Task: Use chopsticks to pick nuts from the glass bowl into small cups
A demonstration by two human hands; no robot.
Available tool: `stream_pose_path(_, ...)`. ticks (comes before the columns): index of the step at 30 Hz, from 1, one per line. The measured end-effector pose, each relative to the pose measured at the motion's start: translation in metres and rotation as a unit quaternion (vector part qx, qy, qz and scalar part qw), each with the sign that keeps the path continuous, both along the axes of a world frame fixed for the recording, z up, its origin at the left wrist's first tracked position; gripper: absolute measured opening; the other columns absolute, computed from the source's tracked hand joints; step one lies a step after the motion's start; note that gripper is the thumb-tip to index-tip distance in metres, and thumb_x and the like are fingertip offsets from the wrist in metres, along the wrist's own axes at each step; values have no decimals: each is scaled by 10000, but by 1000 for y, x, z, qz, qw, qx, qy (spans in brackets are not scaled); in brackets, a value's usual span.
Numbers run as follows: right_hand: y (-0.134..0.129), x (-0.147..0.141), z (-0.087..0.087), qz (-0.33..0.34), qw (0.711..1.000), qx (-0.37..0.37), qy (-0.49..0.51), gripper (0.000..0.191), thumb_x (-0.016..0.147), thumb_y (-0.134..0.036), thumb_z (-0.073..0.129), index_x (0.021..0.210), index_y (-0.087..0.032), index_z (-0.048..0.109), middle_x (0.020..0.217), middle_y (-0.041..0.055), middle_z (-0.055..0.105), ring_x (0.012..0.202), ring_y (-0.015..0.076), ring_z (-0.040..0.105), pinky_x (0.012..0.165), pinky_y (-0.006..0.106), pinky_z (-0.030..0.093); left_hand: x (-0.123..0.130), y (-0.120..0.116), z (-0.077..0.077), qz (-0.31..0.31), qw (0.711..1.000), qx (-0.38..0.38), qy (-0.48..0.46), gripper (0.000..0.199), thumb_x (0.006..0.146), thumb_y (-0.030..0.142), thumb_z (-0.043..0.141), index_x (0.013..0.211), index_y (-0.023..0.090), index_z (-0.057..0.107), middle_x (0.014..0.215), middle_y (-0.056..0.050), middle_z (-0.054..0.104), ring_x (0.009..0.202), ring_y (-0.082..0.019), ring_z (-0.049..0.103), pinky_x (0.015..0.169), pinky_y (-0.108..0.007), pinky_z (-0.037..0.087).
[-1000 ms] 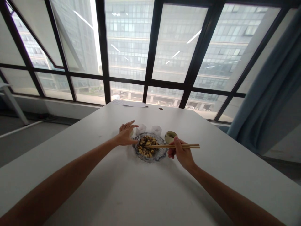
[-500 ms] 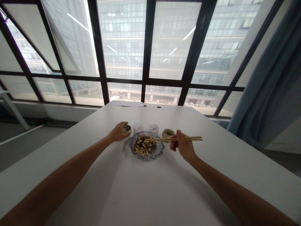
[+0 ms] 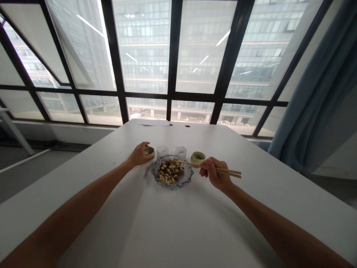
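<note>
A clear glass dish (image 3: pixel 187 180) with a scalloped rim holds a heap of peanuts and dark seeds (image 3: pixel 170 171). My right hand (image 3: pixel 216 172) grips a pair of wooden chopsticks (image 3: pixel 227 171), whose tips lie over the far part of the heap. Whether a piece is between the tips is too small to tell. On the other side, my left hand (image 3: pixel 140 154) curls around the side of a small greenish cup (image 3: pixel 150 150), which stands upright left of the dish. A second, similar cup (image 3: pixel 198 157) stands just beyond my right hand.
Two small white paper cups (image 3: pixel 162 151) stand in a row behind the dish. Sheets of paper (image 3: pixel 152 122) lie at the far end of the white table (image 3: pixel 173 230), near a dark round spot (image 3: pixel 187 126). Windows rise behind, and a blue curtain (image 3: pixel 304 123) hangs at right.
The chopstick tips have shifted toward the far side of the heap, and their rear ends have dropped lower. My left hand stays at its cup. The view has moved slightly.
</note>
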State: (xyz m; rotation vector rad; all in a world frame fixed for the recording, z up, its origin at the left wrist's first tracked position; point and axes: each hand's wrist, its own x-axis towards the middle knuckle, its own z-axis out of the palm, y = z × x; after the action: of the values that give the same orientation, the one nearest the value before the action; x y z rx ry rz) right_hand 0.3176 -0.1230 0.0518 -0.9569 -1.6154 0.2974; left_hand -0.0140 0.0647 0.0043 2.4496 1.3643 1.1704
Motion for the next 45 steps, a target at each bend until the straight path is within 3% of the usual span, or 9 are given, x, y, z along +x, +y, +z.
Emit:
stream_pose_path(6, 9, 5, 4, -10, 996, -15, 88, 527, 932, -650, 492, 712, -189, 624, 468, 13, 621, 367, 127, 535, 356, 246, 422, 12, 17, 19, 19, 997, -69, 17, 725, 663, 591, 744, 1224, 160, 584, 1201, -158, 666, 1043, -302, 665, 887, -423, 544)
stream_pose_path(9, 15, 14, 5, -39, 993, -3, 113, 511, 937, -636, 500, 733, -185, 626, 479, 13, 624, 371, 125, 537, 354, 241, 417, 51, 17, 38, 1, 996, -46, 73, 640, 776, 571, 654, 1254, 150, 596, 1331, -187, 618, 1200, -345, 599, 1021, -479, 468)
stream_pose_path(11, 18, 19, 3, -57, 991, 4, 120, 511, 933, -641, 502, 737, -185, 625, 482, 11, 624, 372, 125, 540, 353, 239, 414, 84, 14, 45, -28, 992, -37, 118, 662, 758, 570, 683, 1282, 178, 589, 1352, -172, 617, 1262, -366, 558, 1058, -499, 432)
stream_pose_path(15, 24, 26, -2, -78, 990, 8, 120, 531, 926, -662, 490, 732, -185, 620, 479, 11, 618, 374, 128, 541, 357, 241, 417, 138, 9, 44, -78, 976, -67, 194, 801, 699, 520, 757, 1377, 183, 498, 1349, -183, 619, 1256, -380, 567, 1051, -500, 425)
stream_pose_path(18, 25, 28, -5, -92, 989, 10, 111, 530, 927, -664, 481, 737, -189, 621, 485, 11, 618, 386, 133, 552, 367, 244, 425, 155, 7, 41, -102, 974, -77, 186, 813, 703, 400, 762, 1416, 176, 441, 1258, -168, 670, 1171, -367, 623, 1009, -493, 457)
stream_pose_path(24, 21, 28, -13, -118, 992, 52, 7, 483, 982, -589, 431, 762, -207, 627, 550, 12, 654, 455, 131, 586, 470, 255, 483, 155, -3, 47, -166, 975, 31, 145, 798, 674, 202, 736, 1412, 205, 433, 1339, -130, 606, 1230, -330, 555, 1045, -461, 446)
stream_pose_path(32, 32, 25, -22, -50, 998, -15, -23, 414, 938, -563, 553, 791, -191, 659, 672, 40, 704, 566, 153, 629, 545, 278, 515, 152, -4, 44, -165, 980, -50, 102, 844, 668, 270, 781, 1421, 167, 416, 1264, -151, 645, 1157, -330, 618, 989, -457, 484)
stream_pose_path(40, 19, 17, 14, -53, 991, -15, 120, 576, 912, -694, 476, 691, -187, 639, 525, 34, 632, 444, 142, 563, 423, 260, 460, 157, 2, 46, -132, 974, -118, 142, 905, 640, 316, 830, 1429, 182, 407, 1277, -144, 665, 1151, -328, 637, 968, -437, 493)
stream_pose_path(45, 3, 9, 30, -2, 998, -66, -25, 525, 938, -626, 502, 691, -187, 649, 537, 32, 649, 458, 141, 594, 432, 246, 470, 157, 4, 52, -92, 970, -120, 188, 861, 693, 378, 809, 1440, 188, 425, 1360, -132, 628, 1226, -302, 607, 1029, -398, 460)
